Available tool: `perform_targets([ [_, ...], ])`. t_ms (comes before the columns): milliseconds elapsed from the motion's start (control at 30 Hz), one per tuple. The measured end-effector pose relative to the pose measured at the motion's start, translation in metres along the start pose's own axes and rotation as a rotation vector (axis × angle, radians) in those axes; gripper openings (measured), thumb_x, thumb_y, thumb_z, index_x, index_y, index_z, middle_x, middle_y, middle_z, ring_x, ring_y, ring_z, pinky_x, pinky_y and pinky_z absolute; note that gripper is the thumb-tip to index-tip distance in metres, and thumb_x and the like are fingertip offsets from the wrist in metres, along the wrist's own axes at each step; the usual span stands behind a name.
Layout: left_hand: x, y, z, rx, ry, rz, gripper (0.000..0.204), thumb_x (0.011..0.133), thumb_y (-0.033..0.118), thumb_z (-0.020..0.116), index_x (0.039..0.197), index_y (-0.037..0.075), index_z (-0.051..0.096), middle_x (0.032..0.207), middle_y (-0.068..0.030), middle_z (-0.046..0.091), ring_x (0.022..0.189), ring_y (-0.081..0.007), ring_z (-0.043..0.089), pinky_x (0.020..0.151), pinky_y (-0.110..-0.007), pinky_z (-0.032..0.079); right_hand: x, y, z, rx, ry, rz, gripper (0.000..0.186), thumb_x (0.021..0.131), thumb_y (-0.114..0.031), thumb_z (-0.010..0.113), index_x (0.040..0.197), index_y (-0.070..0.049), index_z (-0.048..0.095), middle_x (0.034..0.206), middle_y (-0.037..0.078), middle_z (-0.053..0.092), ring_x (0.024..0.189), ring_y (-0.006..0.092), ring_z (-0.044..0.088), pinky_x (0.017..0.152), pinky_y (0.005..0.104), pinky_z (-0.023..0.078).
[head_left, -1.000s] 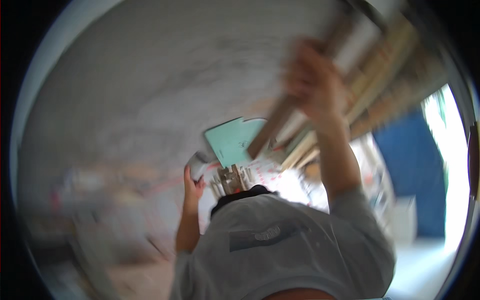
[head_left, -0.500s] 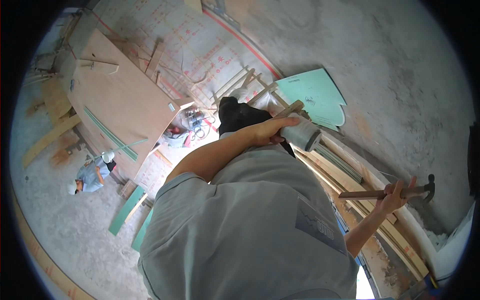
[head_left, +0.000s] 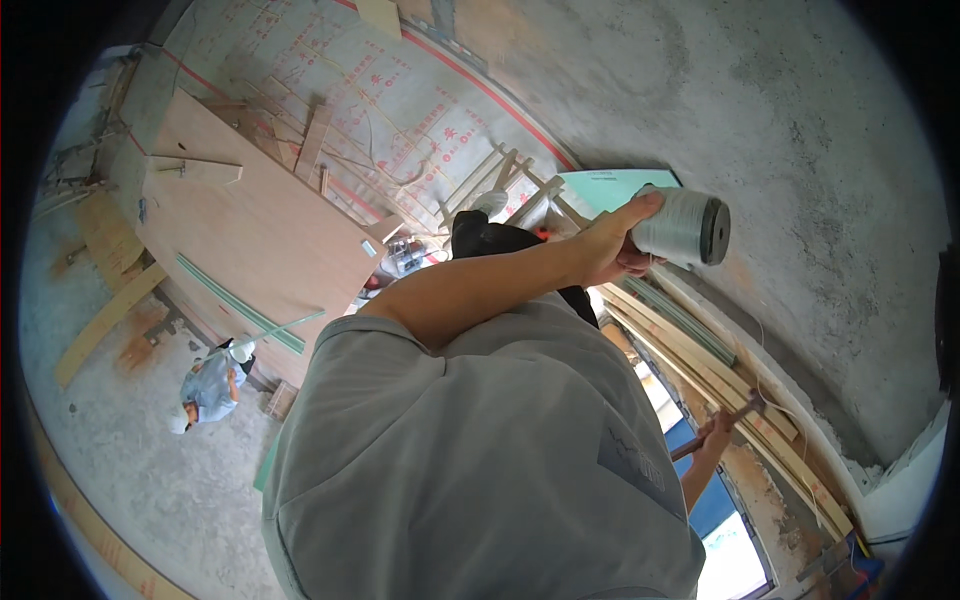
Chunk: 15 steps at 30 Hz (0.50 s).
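Head fisheye, left one of two: sits close above grey shirt [head_left: 480, 450], facing down, wide coverage around it.

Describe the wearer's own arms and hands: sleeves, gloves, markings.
Both the left hand and right hand are gloveless. Grey shirt with a darker printed panel; left sleeve short, forearm bare. Right sleeve hidden.

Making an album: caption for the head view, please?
Left hand holds a white spool, right hand a hammer.
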<state>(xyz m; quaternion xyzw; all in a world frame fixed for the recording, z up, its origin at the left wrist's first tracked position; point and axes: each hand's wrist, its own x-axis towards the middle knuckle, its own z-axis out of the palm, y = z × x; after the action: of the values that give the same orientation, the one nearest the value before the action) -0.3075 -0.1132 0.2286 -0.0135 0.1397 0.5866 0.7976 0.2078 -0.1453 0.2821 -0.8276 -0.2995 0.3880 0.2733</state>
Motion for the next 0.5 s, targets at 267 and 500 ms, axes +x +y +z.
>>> perform_targets([
  [267, 0.023, -0.020, -0.022, 0.207, 0.264, 0.216, 0.052, 0.092, 0.065, 0.049, 0.102, 0.015, 0.053, 0.073, -0.0035, 0.053, 0.050, -0.0084, 0.036, 0.044, -0.024, 0.024, -0.018, 0.024, 0.062, -0.940, -0.783, -0.295, 0.018, 0.083, -0.016, 0.068, 0.080, 0.000, 0.060, 0.060, 0.005, 0.050, 0.055, 0.0141, 0.044, 0.052, 0.0341, 0.037],
  [500, 0.023, -0.063, -0.020, 0.330, 0.698, 0.428, 0.042, 0.093, 0.051, 0.055, 0.111, 0.014, 0.048, 0.076, -0.0010, 0.051, 0.054, -0.0074, 0.038, 0.045, -0.023, 0.024, -0.087, -0.128, 0.174, -0.274, -1.027, -0.480, 0.009, 0.091, 0.003, 0.051, 0.098, 0.000, 0.056, 0.079, 0.003, 0.057, 0.068, 0.0094, 0.052, 0.059, 0.0247, 0.043],
])
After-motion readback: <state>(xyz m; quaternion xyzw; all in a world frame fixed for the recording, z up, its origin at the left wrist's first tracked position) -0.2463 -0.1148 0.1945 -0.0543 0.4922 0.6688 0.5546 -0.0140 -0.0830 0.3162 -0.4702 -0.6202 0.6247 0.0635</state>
